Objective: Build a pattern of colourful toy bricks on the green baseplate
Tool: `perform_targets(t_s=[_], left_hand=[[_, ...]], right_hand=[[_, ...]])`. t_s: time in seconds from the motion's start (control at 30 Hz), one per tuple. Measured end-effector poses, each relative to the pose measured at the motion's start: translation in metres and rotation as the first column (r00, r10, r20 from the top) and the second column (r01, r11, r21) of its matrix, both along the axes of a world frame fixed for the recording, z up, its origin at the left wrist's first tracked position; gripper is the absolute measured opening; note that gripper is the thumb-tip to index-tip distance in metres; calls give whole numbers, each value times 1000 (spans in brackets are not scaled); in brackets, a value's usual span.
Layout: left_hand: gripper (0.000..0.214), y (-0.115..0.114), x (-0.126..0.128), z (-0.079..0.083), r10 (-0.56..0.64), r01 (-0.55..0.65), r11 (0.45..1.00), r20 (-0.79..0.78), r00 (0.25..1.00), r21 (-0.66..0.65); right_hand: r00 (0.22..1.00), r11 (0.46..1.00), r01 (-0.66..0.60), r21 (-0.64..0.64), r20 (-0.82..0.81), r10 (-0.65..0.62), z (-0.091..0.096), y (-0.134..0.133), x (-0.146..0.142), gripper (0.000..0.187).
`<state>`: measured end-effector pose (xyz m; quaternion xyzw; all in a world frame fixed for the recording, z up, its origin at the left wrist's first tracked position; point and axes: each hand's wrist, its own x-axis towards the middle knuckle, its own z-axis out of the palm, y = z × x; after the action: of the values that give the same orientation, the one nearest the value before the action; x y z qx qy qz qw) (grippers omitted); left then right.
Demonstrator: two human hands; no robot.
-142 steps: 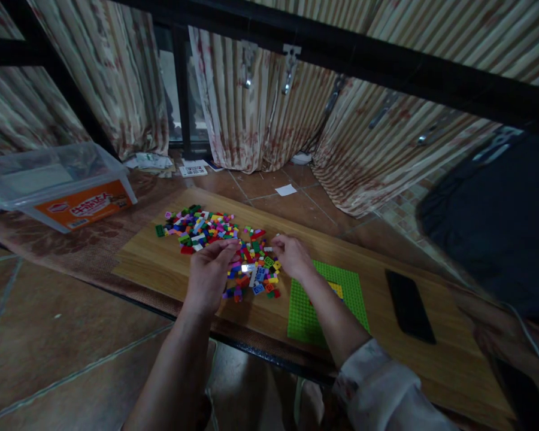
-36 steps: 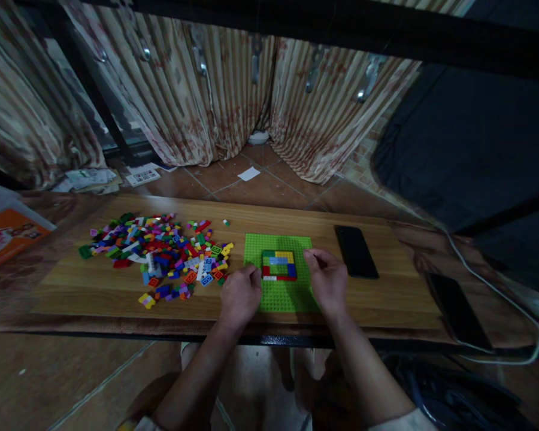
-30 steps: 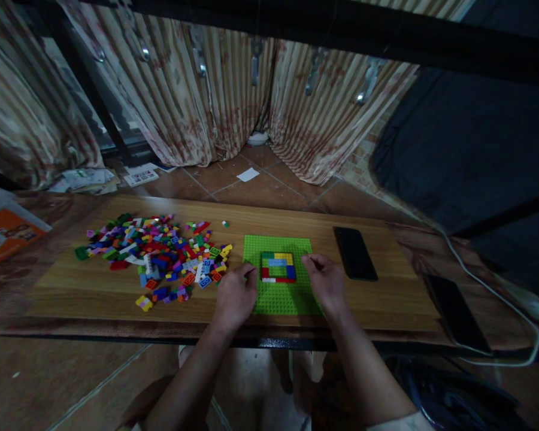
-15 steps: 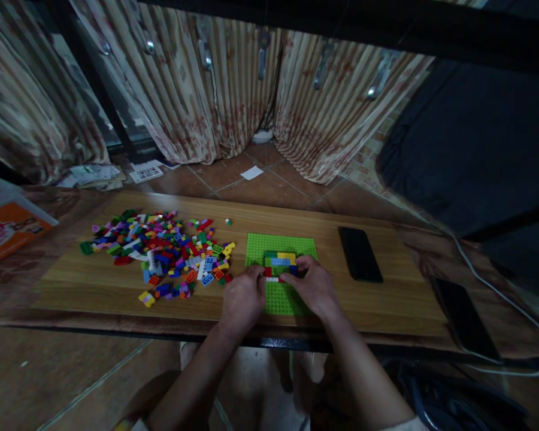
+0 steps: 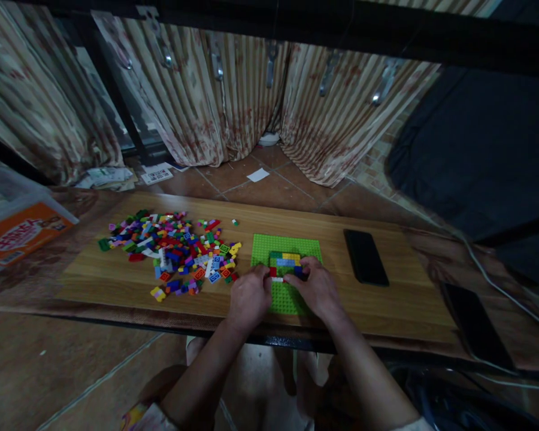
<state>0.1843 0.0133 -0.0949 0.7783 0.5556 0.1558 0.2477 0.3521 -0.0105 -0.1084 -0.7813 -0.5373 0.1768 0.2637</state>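
A green studded baseplate (image 5: 287, 302) lies on the board in front of me. On it stands a low rectangle of toy bricks (image 5: 285, 262), with green and yellow along the back, light blue inside, red at the left, dark blue at the right and white in front. My left hand (image 5: 250, 293) is closed, its thumb and fingertips against the red left corner. From the right, my right hand (image 5: 318, 288) grips the dark blue side, its thumb reaching to the front edge. The fingers hide part of the near side.
Left of the baseplate spreads a heap of loose toy bricks (image 5: 175, 242). A clear tub (image 5: 27, 221) with an orange label stands at the far left. One black phone (image 5: 366, 257) lies on the wooden board (image 5: 399, 305); another dark phone (image 5: 476, 326) and a white cable (image 5: 489, 281) are further right.
The whole scene has shifted slightly to the right as the head view turned left. Both hands stay at the same sides of the brick rectangle, with no clear change in grip.
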Motion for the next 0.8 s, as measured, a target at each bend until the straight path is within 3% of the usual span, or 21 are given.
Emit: perform_targets(t_s=[0.1,0.2,0.3,0.37,0.43,0.57,0.67,0.8], left_hand=[[22,2,-3,0,11,-10,1000,56,998,-11],[23,2,-5,1,41,-42,999,137,990,5],[28,-7,-3,1,10,-29,991,140,990,131],[31,-17,2,-1,-37,24,972,54,998,233],[36,-27,8,-4,-69,85,958,-67,995,272],[40,-37,16,-7,-115,160,964,-209,971,212],[39,-36,16,-8,-122,163,969,-214,969,187],[39,-36,13,-12,-101,119,974,-100,990,191]], right_hand=[[985,998,45,54,-169,-35,-2,2,11,44],[925,974,199,108,-347,-151,-2,7,26,43],[879,930,335,151,-406,-250,-1,11,33,43],[865,916,362,172,-427,-262,0,12,33,43],[867,918,351,186,-436,-243,1,12,31,43],[910,945,275,174,-366,-197,6,11,27,42],[947,965,218,147,-270,-173,9,10,24,40],[979,985,131,115,-169,-111,7,10,17,39]])
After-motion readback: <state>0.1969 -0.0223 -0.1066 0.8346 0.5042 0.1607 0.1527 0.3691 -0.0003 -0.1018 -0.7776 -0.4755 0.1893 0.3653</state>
